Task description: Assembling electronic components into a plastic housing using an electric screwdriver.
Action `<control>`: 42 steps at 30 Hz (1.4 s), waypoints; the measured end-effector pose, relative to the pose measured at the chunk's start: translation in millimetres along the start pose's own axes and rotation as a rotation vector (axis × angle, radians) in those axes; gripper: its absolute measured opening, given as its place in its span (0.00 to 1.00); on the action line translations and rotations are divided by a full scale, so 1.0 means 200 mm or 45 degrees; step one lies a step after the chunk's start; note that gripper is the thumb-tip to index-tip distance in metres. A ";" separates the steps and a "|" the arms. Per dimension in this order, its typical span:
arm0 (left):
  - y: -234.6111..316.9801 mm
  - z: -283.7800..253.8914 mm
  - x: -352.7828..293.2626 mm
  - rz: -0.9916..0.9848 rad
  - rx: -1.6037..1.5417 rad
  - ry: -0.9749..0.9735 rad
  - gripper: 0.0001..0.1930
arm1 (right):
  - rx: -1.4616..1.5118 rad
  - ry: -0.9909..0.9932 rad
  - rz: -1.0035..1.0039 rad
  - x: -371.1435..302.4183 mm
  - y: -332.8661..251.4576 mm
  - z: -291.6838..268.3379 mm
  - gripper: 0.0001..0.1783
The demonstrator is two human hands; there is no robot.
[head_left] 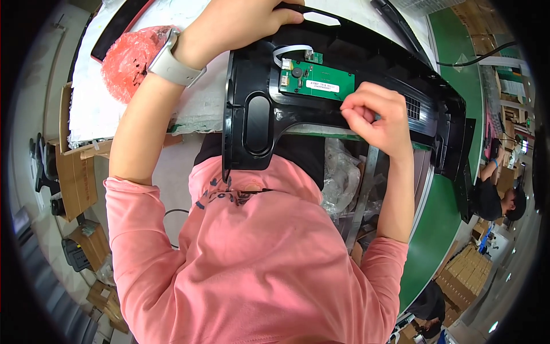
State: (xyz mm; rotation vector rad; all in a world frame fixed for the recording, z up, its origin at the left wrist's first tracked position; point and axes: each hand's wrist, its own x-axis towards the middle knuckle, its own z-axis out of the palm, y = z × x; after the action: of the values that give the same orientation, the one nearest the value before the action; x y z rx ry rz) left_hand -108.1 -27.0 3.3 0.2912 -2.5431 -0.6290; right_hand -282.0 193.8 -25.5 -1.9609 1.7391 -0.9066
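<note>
Panel (315,116), black and long, spans the upper middle and upper right of the frame, its lower left corner overlapping the pink shirt (258,246). A green board (321,78) with a white cable (291,50) sits on it; the print on its label is too small to make out.

Of the 2 hands, the left (252,20) is partly cut off by the top of the frame. Its thumb points right at the panel's upper edge; the other fingers are mostly out of sight, so I cannot tell how firmly it grips. That forearm rises through the upper left, the watch (177,66) on its wrist showing mainly strap, beside a red bag (129,60).

The right hand (381,112) is over the panel, just beside the board's lower right corner, hiding part of the panel. Its fingers curl in, thumb and forefinger drawn narrow; whether anything small is pinched there I cannot tell. Its forearm comes up nearly vertical, elbow bent, from the lower right.
</note>
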 end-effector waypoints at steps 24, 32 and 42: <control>0.06 -0.01 0.01 -0.314 -0.458 -0.032 0.11 | -1.260 0.879 1.157 -1.17 0.63 -1.35 0.29; -0.16 -0.11 -0.20 -0.382 -0.157 0.019 0.21 | -0.812 0.821 2.791 -2.25 0.80 -1.42 0.38; -0.10 -0.04 -0.30 -0.738 -1.106 -0.362 0.45 | 0.232 2.532 1.767 -2.83 0.91 -1.12 0.20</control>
State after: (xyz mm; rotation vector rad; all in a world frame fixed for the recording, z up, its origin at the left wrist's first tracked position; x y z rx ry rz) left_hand -50.4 -29.0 -24.9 0.6466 -2.1366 -2.0107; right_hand -586.3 746.0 -105.9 1.2464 2.5232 -2.1150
